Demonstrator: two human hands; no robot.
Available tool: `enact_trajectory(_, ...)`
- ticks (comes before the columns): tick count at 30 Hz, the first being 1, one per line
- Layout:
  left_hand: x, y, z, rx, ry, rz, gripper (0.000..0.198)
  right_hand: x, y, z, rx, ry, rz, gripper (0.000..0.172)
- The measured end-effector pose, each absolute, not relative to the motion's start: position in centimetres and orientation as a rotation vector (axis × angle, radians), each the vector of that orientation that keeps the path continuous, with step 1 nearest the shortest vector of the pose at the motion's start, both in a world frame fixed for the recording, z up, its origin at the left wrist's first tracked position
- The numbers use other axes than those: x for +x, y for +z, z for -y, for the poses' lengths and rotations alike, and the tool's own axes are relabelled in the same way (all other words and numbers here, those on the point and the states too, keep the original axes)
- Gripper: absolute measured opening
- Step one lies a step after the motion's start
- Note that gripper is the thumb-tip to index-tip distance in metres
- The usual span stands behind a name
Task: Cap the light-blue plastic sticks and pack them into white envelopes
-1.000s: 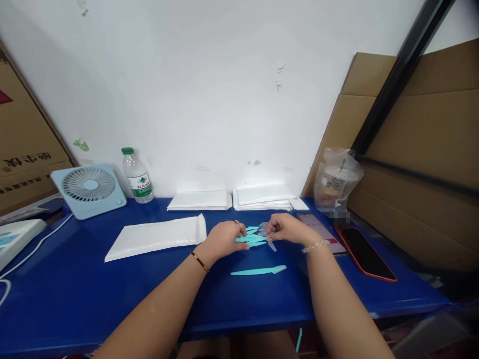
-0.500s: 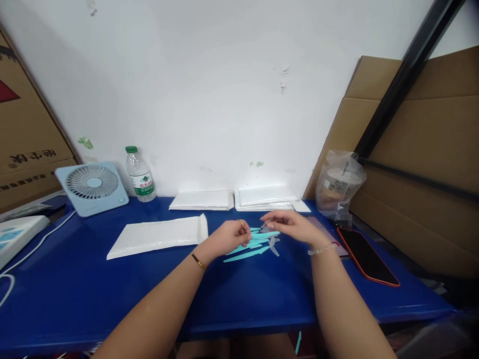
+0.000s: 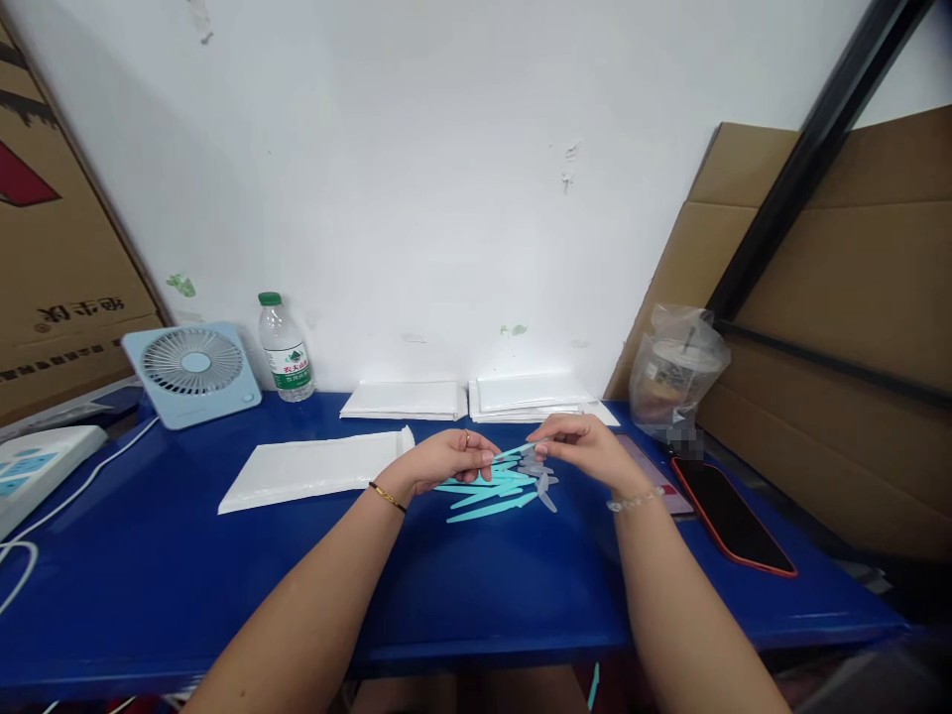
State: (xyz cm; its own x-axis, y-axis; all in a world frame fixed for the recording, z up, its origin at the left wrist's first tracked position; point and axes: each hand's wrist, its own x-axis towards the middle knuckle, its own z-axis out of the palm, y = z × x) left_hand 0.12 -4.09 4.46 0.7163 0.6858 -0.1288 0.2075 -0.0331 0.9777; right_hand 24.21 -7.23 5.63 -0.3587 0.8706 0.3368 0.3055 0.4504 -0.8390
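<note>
My left hand pinches one end of a thin turquoise strip, held over the table. At the strip's other end, the fingers of my right hand are closed on it. Below both hands lies a loose pile of turquoise knife-shaped pieces, partly covered by my left fingers. Several translucent pieces rest at the right side of that pile, under my right hand.
On the blue table are a white padded envelope, two envelope stacks, a blue fan, a bottle, a bagged cup, a phone and a power strip.
A turquoise strip is now raised between my hands. My right fingers have closed on its end, and my left hand has turned and shifted slightly left. The view has moved a little.
</note>
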Motion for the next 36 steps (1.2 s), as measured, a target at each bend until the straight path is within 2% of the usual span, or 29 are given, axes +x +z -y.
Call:
enact_trajectory(6,-1.2,4.7,3.4,1.532,0.411,-0.791,0.038,25.2,5.5,7.1,-0.958,0.77,1.727,0.022)
enact_trajectory(10,-1.8,3.9,2.3,1.541,0.637,-0.848,0.033,26.3,5.4,6.7,-0.934,0.765,1.473,0.022)
enact_trajectory(16,-1.0,2.5,1.5,1.753,0.896,-0.99,0.024,24.6,4.5,5.7,-1.041,0.953,1.375,0.03)
enact_trajectory(22,-0.9,2.2,1.6,1.87,0.891,-1.022,0.024,22.9,3.5,5.4,-1.09,0.859,1.367,0.039)
enact_trajectory(36,-0.8,2.1,1.5,1.824,0.846,-1.006,0.027,21.6,3.0,5.6,-1.053,0.713,1.374,0.037)
